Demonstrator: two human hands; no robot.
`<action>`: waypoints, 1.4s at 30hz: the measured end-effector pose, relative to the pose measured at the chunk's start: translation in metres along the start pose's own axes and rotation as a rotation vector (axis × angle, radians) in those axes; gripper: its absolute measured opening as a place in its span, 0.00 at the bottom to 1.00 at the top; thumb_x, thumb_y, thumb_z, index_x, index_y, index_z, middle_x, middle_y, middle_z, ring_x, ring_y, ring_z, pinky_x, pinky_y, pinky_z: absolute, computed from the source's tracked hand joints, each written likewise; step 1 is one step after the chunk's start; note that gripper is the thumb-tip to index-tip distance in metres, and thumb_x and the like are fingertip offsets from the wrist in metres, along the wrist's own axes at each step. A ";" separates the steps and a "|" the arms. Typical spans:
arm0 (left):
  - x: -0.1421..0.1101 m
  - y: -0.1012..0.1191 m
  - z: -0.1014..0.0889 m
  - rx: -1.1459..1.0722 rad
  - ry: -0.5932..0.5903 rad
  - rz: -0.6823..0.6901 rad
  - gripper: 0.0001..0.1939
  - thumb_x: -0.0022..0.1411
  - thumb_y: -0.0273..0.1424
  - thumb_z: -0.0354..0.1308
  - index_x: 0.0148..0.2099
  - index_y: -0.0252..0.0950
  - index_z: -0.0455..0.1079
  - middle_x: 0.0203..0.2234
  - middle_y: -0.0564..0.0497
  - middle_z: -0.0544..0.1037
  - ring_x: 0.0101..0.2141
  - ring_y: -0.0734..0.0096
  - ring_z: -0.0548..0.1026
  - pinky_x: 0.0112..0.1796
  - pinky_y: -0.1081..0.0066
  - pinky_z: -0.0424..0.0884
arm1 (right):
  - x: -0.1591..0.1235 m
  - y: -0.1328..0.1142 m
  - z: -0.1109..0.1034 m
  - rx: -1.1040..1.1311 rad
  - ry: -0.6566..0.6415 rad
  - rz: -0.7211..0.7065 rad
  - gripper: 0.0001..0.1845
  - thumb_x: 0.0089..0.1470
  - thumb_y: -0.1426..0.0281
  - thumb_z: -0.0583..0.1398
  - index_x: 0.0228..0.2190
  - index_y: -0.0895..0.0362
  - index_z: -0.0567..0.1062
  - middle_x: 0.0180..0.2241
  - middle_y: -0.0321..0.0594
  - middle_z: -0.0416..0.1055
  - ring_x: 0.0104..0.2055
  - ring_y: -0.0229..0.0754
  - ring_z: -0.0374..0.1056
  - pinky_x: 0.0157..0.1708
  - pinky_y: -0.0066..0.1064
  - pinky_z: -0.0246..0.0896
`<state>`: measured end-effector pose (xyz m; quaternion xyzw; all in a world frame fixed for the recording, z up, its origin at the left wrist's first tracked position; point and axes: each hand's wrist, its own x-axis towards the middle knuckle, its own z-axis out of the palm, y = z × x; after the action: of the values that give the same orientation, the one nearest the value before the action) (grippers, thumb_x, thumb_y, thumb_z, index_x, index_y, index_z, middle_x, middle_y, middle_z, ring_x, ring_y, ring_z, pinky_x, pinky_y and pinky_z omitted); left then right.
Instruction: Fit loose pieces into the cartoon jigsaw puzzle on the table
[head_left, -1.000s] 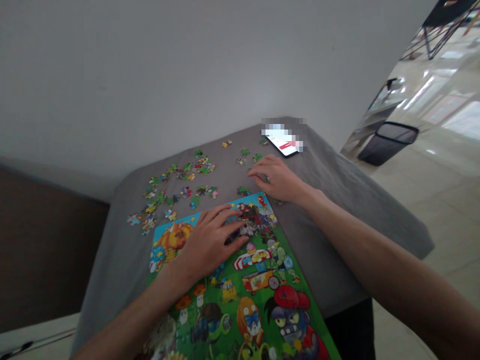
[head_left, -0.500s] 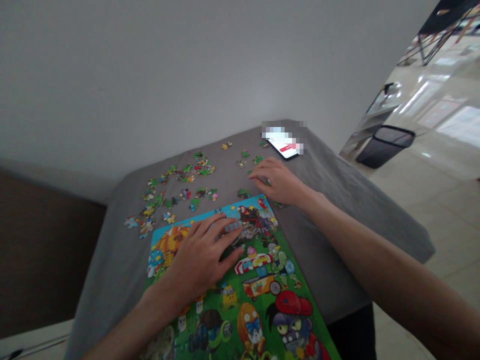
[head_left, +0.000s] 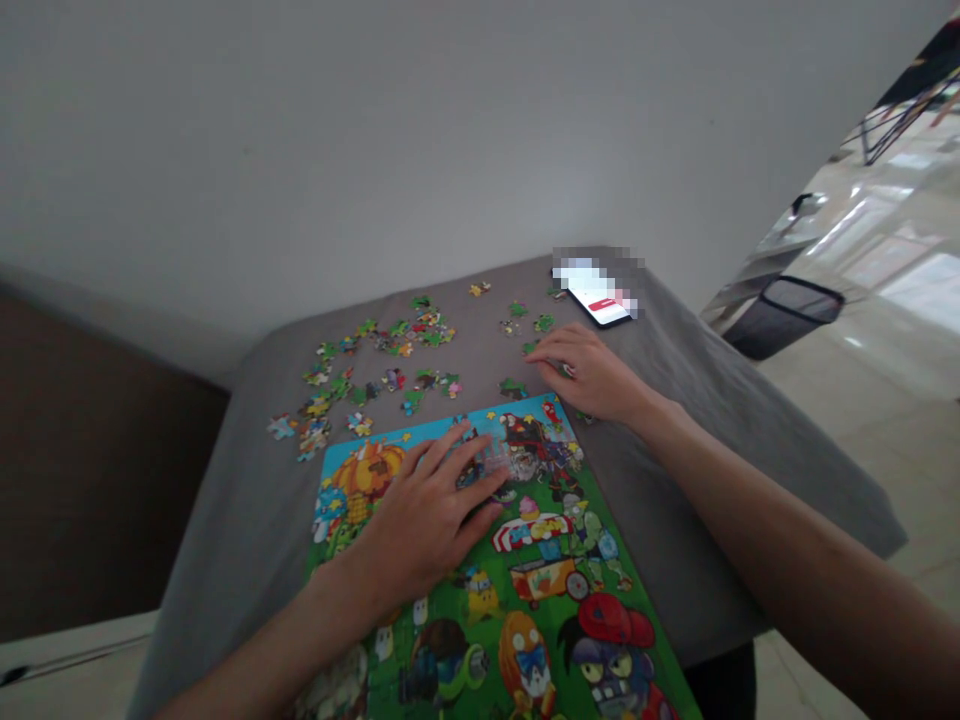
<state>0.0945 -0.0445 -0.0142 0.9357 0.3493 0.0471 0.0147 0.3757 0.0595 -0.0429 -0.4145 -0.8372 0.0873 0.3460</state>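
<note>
The cartoon jigsaw point(head_left: 504, 592) lies on grey cloth point(head_left: 660, 575), the left hand point(head_left: 435, 500) spread over it, gripping nothing; light, flat pressure should steady it. The right hand point(head_left: 589, 375) sits half-curled among loose pieces point(head_left: 514, 388); any hold cannot be told.

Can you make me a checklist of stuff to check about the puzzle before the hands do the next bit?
1. Left hand over the puzzle board, fingers spread: ok.
2. Right hand near loose pieces: ok.
3. Piece held in the right grip: cannot tell, the fingers block the view.
4. Whole picture uncovered: not ok, the left hand hides part of it.
5. Loose pieces spread singly: not ok, many are bunched together on the grey cloth.
6. Phone off the board: ok.
</note>
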 end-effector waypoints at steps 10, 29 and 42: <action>-0.005 -0.009 0.002 -0.145 -0.034 -0.121 0.23 0.77 0.46 0.48 0.67 0.49 0.67 0.69 0.48 0.65 0.69 0.48 0.58 0.63 0.43 0.63 | -0.005 0.000 -0.003 -0.009 0.083 -0.017 0.13 0.62 0.72 0.58 0.40 0.52 0.83 0.40 0.45 0.82 0.45 0.51 0.76 0.50 0.49 0.69; -0.004 -0.121 0.009 -0.050 0.010 -0.492 0.26 0.76 0.36 0.48 0.73 0.46 0.60 0.73 0.54 0.58 0.71 0.48 0.53 0.65 0.39 0.56 | -0.008 0.002 0.007 -0.008 0.032 -0.026 0.12 0.63 0.70 0.57 0.39 0.54 0.82 0.38 0.46 0.82 0.44 0.53 0.76 0.52 0.51 0.69; -0.007 -0.120 0.013 -0.017 0.156 -0.492 0.21 0.73 0.37 0.51 0.63 0.48 0.73 0.59 0.48 0.75 0.62 0.49 0.63 0.61 0.47 0.60 | -0.003 0.005 0.010 0.034 0.003 0.002 0.12 0.62 0.71 0.57 0.39 0.54 0.83 0.38 0.45 0.82 0.43 0.51 0.76 0.50 0.50 0.70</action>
<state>0.0124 0.0414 -0.0345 0.8160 0.5660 0.1172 0.0066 0.3731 0.0619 -0.0542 -0.4094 -0.8347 0.1013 0.3541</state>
